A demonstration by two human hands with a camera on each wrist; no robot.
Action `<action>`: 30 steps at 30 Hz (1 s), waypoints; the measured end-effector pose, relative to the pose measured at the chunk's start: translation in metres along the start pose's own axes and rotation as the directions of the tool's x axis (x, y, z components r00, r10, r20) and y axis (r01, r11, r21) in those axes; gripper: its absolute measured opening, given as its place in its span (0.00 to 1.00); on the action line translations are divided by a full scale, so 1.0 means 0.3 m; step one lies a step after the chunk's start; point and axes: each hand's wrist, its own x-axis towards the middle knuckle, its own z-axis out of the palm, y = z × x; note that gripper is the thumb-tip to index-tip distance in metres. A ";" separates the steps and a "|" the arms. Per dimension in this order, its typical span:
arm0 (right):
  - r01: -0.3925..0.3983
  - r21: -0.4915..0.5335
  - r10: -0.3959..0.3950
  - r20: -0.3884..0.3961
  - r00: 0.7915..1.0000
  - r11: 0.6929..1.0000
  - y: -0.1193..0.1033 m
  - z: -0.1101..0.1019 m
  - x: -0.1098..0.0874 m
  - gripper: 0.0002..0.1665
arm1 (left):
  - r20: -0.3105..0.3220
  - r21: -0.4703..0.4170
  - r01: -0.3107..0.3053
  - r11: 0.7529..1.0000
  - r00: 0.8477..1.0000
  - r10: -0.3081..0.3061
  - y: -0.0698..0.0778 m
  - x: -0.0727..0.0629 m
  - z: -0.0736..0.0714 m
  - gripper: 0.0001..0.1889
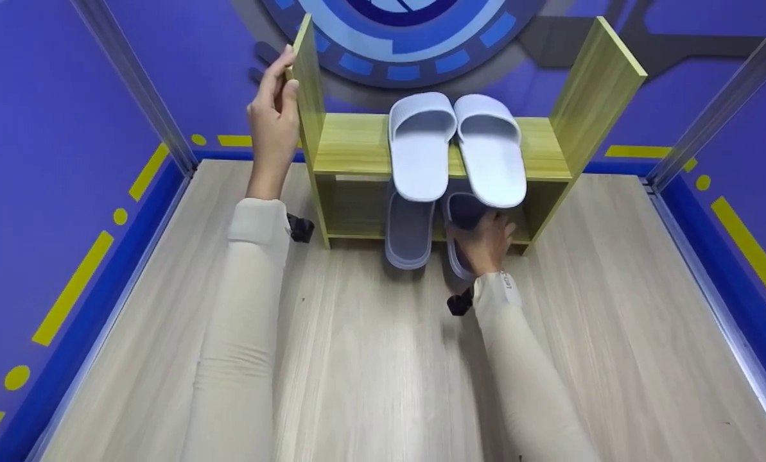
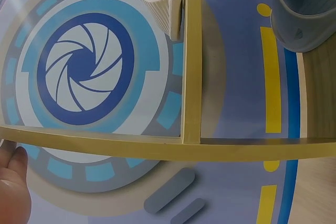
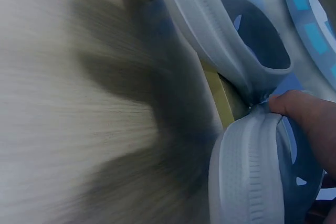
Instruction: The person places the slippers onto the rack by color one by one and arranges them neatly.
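A wooden shoe rack [image 1: 350, 149] carries a pair of white slippers [image 1: 419, 154] on its upper shelf. On the lower shelf lies a pair of grey slippers, the left slipper [image 1: 409, 234] and the right slipper [image 1: 453, 247], their ends sticking out past the front edge. My right hand [image 1: 485, 240] grips the right grey slipper, its thumb [image 3: 296, 103] on the strap near the other slipper; the remaining fingers are mostly hidden. Up at the rack's left side panel [image 1: 310, 90], my left hand [image 1: 277, 119] touches the outer side with fairly straight fingers.
The rack stands on a light wood-grain floor [image 1: 370, 359] close to a blue printed back wall [image 1: 370, 77]. Blue side walls with metal edge strips flank it. The rack's right side panel [image 1: 601, 96] rises beyond the white slippers.
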 end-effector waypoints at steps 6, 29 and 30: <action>-0.007 -0.019 0.007 -0.020 1.000 1.000 -0.006 0.015 0.012 0.56 | -0.005 0.014 0.000 1.000 1.000 0.000 -0.004 0.002 0.003 0.20; 0.010 0.029 -0.011 0.041 0.999 1.000 -0.054 0.049 0.041 0.58 | -0.007 0.005 -0.019 1.000 1.000 0.019 -0.013 0.001 0.000 0.19; 0.012 0.033 -0.014 0.042 0.999 0.999 -0.055 0.051 0.039 0.56 | -0.007 0.007 -0.021 1.000 1.000 0.021 -0.013 0.001 -0.001 0.19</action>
